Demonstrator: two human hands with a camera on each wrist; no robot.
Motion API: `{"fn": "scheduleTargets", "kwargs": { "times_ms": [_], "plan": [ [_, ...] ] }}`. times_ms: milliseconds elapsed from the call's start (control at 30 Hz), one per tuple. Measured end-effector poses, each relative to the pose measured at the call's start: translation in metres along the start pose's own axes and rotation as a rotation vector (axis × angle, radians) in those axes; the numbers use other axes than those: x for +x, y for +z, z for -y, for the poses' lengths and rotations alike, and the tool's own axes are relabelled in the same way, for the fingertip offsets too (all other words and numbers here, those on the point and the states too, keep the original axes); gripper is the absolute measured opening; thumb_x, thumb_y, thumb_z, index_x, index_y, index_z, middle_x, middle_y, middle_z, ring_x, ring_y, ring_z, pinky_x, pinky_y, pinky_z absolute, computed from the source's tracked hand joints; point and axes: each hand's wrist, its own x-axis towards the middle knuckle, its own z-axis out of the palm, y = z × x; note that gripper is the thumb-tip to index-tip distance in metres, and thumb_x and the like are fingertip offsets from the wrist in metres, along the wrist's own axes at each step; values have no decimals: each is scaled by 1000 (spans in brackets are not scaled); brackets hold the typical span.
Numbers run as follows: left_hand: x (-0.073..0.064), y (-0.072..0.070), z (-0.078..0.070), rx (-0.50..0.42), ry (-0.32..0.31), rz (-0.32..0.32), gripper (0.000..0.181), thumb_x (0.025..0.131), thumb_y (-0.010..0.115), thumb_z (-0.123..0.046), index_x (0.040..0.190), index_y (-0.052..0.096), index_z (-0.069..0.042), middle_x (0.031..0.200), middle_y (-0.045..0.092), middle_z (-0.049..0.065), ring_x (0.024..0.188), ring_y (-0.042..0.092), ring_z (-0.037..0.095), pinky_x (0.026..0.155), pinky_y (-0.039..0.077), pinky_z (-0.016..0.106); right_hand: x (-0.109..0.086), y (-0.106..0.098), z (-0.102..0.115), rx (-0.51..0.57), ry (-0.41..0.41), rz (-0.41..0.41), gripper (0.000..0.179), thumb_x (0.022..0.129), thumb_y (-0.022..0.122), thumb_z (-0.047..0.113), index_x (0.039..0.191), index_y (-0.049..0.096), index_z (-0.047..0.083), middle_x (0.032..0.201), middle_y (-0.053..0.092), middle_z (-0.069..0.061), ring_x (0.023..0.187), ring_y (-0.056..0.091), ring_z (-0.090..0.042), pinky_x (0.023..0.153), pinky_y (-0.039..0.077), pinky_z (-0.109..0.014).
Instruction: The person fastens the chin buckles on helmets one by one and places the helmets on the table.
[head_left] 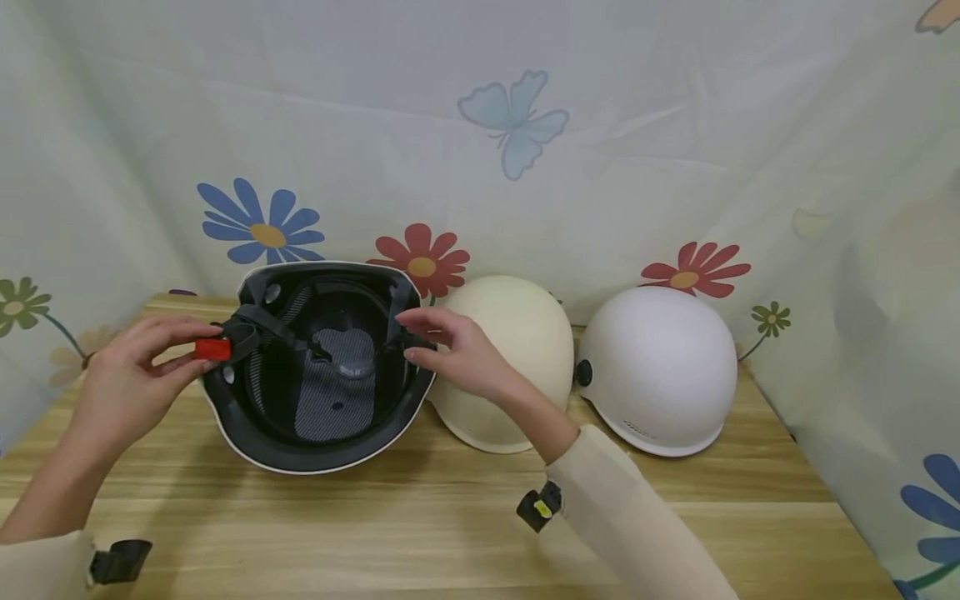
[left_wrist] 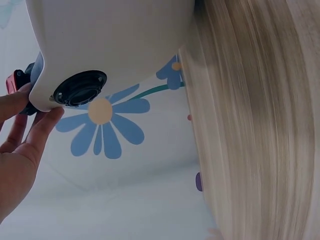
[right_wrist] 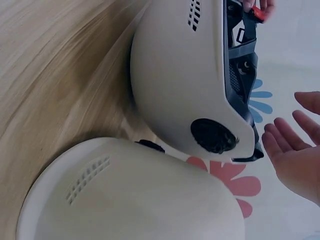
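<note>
An upturned helmet (head_left: 315,457) lies on the table with its black padded inside facing up. At its left rim my left hand (head_left: 123,379) pinches the red buckle (head_left: 213,349) of the black chin strap (head_left: 262,321). The left wrist view shows those fingers by the rim, near a round black knob (left_wrist: 80,88) on the pale shell. My right hand (head_left: 465,354) hovers by the right rim. In the right wrist view, that hand (right_wrist: 295,155) has its fingers loosely bent and apart from the helmet (right_wrist: 175,75), holding nothing.
Two more helmets rest dome up to the right: a cream one (head_left: 517,358) close beside the upturned helmet, and a white one (head_left: 660,367) farther right. A wooden table (head_left: 360,533) bears all of them. Behind hangs a flower-printed curtain (head_left: 337,125).
</note>
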Motion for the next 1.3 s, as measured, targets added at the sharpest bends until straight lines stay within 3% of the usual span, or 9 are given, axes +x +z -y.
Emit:
{"fn": "scheduleTargets", "kwargs": {
  "times_ms": [300, 500, 733, 967, 1233, 1300],
  "plan": [
    [-2, 0, -3, -13, 25, -1, 36, 67, 66, 23, 99, 64, 7, 101, 47, -26, 93, 44, -11, 69, 37, 0, 13, 15, -6, -13, -45, 98, 36, 84, 61, -4, 119, 54, -7, 114, 57, -18, 102, 55, -23, 90, 44, -28],
    [-3, 1, -3, -36, 17, -7, 36, 67, 65, 24, 100, 63, 8, 101, 49, -25, 92, 46, -10, 69, 38, 1, 11, 18, -13, 3, -44, 101, 34, 85, 59, -3, 119, 54, -5, 114, 57, -17, 100, 55, -19, 90, 44, -28],
    [-5, 3, -5, -44, -17, -4, 36, 70, 65, 21, 103, 62, 7, 102, 49, -21, 92, 47, -9, 71, 39, 2, 4, 20, -15, 66, -35, 103, 35, 86, 59, -3, 120, 52, -6, 117, 54, -22, 105, 52, -33, 91, 43, -27],
    [-5, 2, -9, -60, -7, -27, 35, 72, 63, 22, 105, 60, 9, 103, 48, -18, 93, 47, -8, 72, 39, 2, -1, 28, -21, 90, -50, 74, 35, 84, 60, -4, 118, 54, -5, 114, 56, -17, 102, 55, -19, 91, 43, -28],
    [-6, 1, -16, -82, -6, -22, 35, 75, 60, 21, 108, 59, 8, 106, 48, -14, 95, 48, -5, 75, 37, 2, -9, 37, -24, 7, -57, 112, 40, 84, 61, -3, 123, 52, -3, 122, 53, -18, 108, 53, -21, 91, 42, -24],
    [-6, 1, -17, -91, 1, -22, 36, 75, 60, 22, 108, 59, 8, 107, 48, -14, 95, 48, -4, 76, 37, 2, -10, 37, -23, -14, -46, 133, 42, 84, 61, -3, 124, 51, -3, 124, 52, -19, 104, 55, -20, 87, 44, -23]
  ]
}}
